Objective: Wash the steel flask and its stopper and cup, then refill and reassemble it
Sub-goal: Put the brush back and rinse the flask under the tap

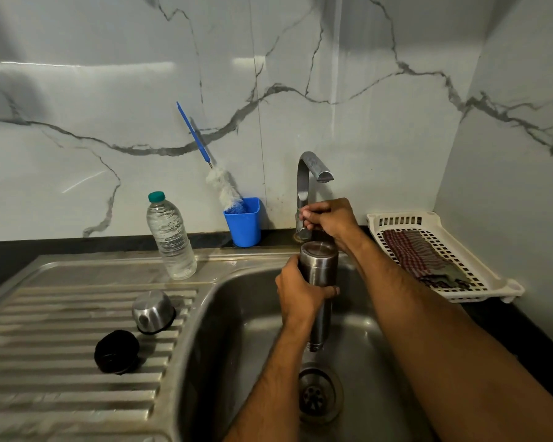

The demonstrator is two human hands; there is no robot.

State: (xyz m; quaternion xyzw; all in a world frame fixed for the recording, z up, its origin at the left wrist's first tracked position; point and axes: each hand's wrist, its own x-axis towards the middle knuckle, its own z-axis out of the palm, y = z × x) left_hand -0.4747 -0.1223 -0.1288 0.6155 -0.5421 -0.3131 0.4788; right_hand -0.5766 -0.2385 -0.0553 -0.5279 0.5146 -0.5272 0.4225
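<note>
1. Steel is in the grip: the left hand (302,296) wraps its fingers around the middle of the flask (319,282), which it holds upside down over the sink (237,314), base up and open mouth pointing toward the drain (316,393).
2. The right hand (331,218) reaches past the flask to the tap (307,189), its fingers curled on the lever at the tap's base; whether it is turning the water on or off cannot be told, and no stream shows from the spout.
3. Out on the ribbed draining board (61,346), the steel cup (153,311) sits inverted, and the black stopper (116,351) lies just beside it, both apart from the flask.
4. Further back, the bottle brush (219,186) stands in a blue holder (243,221), and a capped water bottle (170,237) stands on the sink's edge, looking nearly full.
5. My reading: the flask is disassembled and being drained, so washing looks under way or nearly finished. Refilling, probably from the water bottle, then fitting stopper and cup, remains undone.
6. A checked cloth (425,260) lies in a white tray (492,282) to the right, perhaps for drying.
</note>
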